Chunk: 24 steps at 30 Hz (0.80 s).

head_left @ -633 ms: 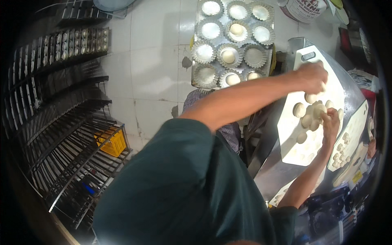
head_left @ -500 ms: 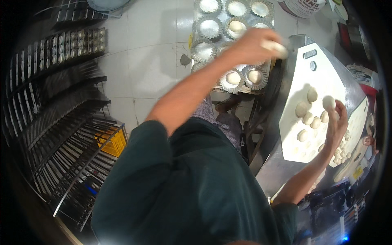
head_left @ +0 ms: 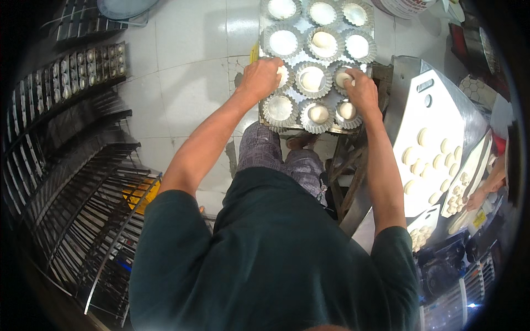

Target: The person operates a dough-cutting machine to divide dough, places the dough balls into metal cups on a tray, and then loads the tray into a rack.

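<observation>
A dough round [head_left: 343, 80] is sitting in a fluted tin [head_left: 334, 83] on the metal tray [head_left: 302, 25], the right hand [head_left: 361, 88] gripping its edge; pinching too hard risks denting it. The left hand [head_left: 261, 79] is curling over another tin [head_left: 289, 80]; whether it is holding anything, I cannot tell, but its knuckles risk jostling that tin. Beyond, crowded rounds [head_left: 423, 137] are lying on the desk's [head_left: 395, 83] white board [head_left: 436, 105], risking sticking together.

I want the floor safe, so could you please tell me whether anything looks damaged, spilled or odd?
The floor tiles look damaged: a ragged, dark broken strip shows just left of the person's trousers. Nothing looks plainly spilled on the metal tray of fluted tins.
</observation>
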Motion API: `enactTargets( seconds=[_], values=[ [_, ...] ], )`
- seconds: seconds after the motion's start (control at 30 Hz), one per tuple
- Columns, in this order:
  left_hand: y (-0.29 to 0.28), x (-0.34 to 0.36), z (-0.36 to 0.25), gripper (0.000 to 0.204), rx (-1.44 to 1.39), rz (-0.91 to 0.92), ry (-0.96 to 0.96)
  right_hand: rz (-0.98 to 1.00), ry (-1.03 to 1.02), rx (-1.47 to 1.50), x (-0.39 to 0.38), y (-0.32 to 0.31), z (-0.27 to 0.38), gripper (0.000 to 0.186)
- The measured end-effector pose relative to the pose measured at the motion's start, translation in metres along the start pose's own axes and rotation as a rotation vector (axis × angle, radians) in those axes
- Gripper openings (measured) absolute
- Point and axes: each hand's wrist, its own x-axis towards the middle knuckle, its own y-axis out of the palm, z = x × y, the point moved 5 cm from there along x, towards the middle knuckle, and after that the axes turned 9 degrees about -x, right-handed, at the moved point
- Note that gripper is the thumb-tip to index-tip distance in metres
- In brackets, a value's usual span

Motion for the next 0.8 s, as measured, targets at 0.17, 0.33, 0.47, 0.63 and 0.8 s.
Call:
enactTargets(
  seconds=[0.17, 0.33, 0.47, 0.63, 0.8],
  values=[
    [-0.01, -0.011, -0.023, 0.041, -0.158, -0.064, 0.111, -0.084, -0.003, 0.01, 0.001, -0.009, 0.0, 0.042],
    [-0.026, 0.013, -0.019, 0.039, -0.298, -0.12, 0.11, -0.002, 0.063, 0.199, 0.03, -0.025, -0.015, 0.047],
    [-0.047, 0.054, -0.02, 0.04, -0.241, 0.019, 0.037, -0.115, 0.014, 0.113, 0.065, -0.036, -0.01, 0.039],
    [-0.05, 0.078, -0.024, 0.037, -0.111, 0.046, 0.142, -0.196, -0.09, -0.088, 0.095, -0.033, -0.001, 0.034],
    [-0.022, 0.09, -0.011, 0.038, 0.038, -0.13, 0.479, -0.362, -0.091, -0.369, 0.099, 0.001, -0.013, 0.033]
  ],
)
